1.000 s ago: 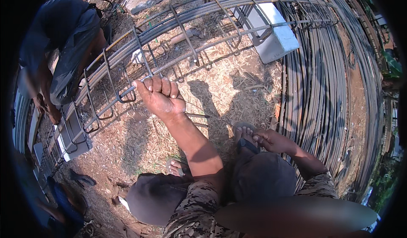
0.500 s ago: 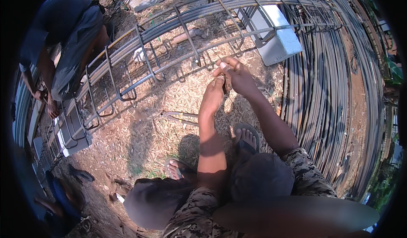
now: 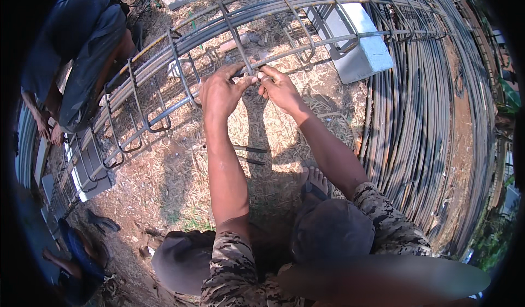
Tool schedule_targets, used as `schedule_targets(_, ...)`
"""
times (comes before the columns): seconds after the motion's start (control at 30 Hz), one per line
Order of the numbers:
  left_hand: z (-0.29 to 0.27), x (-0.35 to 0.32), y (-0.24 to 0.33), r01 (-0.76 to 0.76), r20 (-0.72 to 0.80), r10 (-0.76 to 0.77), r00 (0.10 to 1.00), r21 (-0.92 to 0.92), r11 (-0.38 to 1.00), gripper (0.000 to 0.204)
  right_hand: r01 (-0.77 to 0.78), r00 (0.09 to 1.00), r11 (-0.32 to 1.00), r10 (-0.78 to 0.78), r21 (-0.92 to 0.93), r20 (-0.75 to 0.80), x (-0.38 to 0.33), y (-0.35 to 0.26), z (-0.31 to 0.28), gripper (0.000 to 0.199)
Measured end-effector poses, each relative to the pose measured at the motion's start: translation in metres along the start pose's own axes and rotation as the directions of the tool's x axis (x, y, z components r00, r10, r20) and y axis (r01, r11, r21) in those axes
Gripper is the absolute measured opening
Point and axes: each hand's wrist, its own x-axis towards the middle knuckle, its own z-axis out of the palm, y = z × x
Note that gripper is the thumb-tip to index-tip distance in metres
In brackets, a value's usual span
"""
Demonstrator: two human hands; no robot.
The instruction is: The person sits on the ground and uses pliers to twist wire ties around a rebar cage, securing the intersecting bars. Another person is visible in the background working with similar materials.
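Note:
A long cage of steel rebar (image 3: 164,109) with bent square stirrups (image 3: 235,33) crosses in front of me. At one stirrup, where it meets the near bar, both my hands come together. My left hand (image 3: 220,93) lies over the near bar, fingers curled past it and thumb against the stirrup's lower part. Just right of the same joint, my right hand (image 3: 280,92) is closed in a pinch. What the fingertips hold is too small to make out. On the straw-covered ground below lies a dark hand tool with two long handles (image 3: 251,149), partly hidden by my left forearm.
The cage rests on a pale block with a light blue end (image 3: 361,58) and another block (image 3: 90,167). Long steel bars (image 3: 410,143) lie stacked on the right. A bent-over person (image 3: 82,50) is at the far left; another person (image 3: 82,258) is lower left.
Both hands have moved forward and left, from in front of the cage to the joint of stirrup and near bar. The person at far left has shifted their hands slightly.

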Motion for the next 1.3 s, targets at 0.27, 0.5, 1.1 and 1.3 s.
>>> schedule_targets(0.27,0.002,0.002,-0.003,0.038,0.023,-0.038,0.999,-0.015,0.999,0.054,0.172,0.971,0.871,-0.228,0.460,0.068,0.010,-0.003,0.009,0.036)
schedule_targets(0.5,-0.002,0.002,0.004,0.052,0.068,-0.053,0.996,0.008,0.999,0.055,0.161,0.980,0.857,-0.198,0.490,0.025,0.014,-0.016,0.003,0.034)
schedule_targets(1.1,0.000,0.016,0.002,0.132,0.181,-0.135,0.974,0.025,0.991,0.058,0.209,0.974,0.852,-0.225,0.479,-0.026,0.008,-0.012,0.004,0.028)
schedule_targets(1.3,-0.001,0.022,0.001,0.216,0.280,-0.184,0.942,-0.086,0.973,0.061,0.307,0.951,0.890,-0.281,0.337,-0.126,0.004,-0.008,0.013,0.024)
